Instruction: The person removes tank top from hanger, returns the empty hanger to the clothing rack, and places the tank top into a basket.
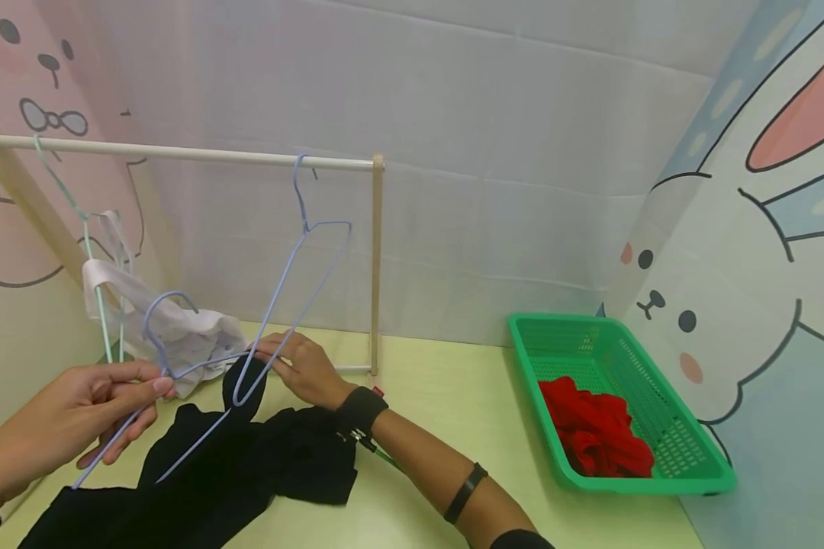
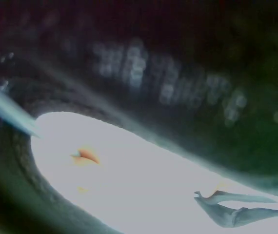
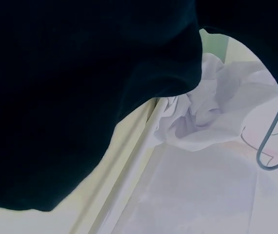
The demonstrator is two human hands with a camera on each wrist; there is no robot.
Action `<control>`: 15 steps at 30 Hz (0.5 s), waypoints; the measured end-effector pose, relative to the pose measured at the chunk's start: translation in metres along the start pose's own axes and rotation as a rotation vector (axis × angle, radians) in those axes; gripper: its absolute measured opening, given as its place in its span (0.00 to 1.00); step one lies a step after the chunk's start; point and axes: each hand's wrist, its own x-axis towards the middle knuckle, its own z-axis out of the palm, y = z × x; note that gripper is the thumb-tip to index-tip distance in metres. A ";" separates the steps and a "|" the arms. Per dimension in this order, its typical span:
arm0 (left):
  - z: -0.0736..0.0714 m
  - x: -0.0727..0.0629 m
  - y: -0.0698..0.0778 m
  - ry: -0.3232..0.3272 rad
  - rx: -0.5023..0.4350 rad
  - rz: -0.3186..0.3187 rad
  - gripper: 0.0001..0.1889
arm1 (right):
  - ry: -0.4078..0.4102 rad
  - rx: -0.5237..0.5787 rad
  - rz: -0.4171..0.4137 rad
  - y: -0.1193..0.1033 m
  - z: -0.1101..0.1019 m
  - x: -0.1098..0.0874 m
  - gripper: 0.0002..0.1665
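My left hand point(image 1: 117, 408) pinches a blue clothes hanger point(image 1: 156, 335) just below its hook. The lower part of that hanger runs into a black garment point(image 1: 247, 465) that spreads over the table. At the far end of the hanger's arm, my right hand point(image 1: 309, 370) grips the garment's edge, its fingertips partly behind another hanging hanger. Dark cloth point(image 2: 178, 58) fills much of the left wrist view, blurred, around a bright opening. In the right wrist view, the black garment point(image 3: 80, 87) covers the upper left, and the hanger's hook point(image 3: 266, 165) shows at right.
An unused blue hanger point(image 1: 305, 221) hangs from the rack's rail point(image 1: 199, 154), in front of my right fingers. A white garment point(image 1: 199, 335) hangs on a mint hanger point(image 1: 103, 320) at left. Right of me stands a green basket point(image 1: 700, 457) with red cloth point(image 1: 593, 431).
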 end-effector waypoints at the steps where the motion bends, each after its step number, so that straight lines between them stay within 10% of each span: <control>1: 0.000 -0.001 0.000 -0.001 -0.005 -0.002 0.10 | 0.002 0.002 -0.001 0.001 0.000 0.000 0.16; 15: -0.003 -0.005 -0.005 -0.002 -0.029 -0.027 0.09 | 0.008 0.013 0.009 0.005 0.000 -0.003 0.16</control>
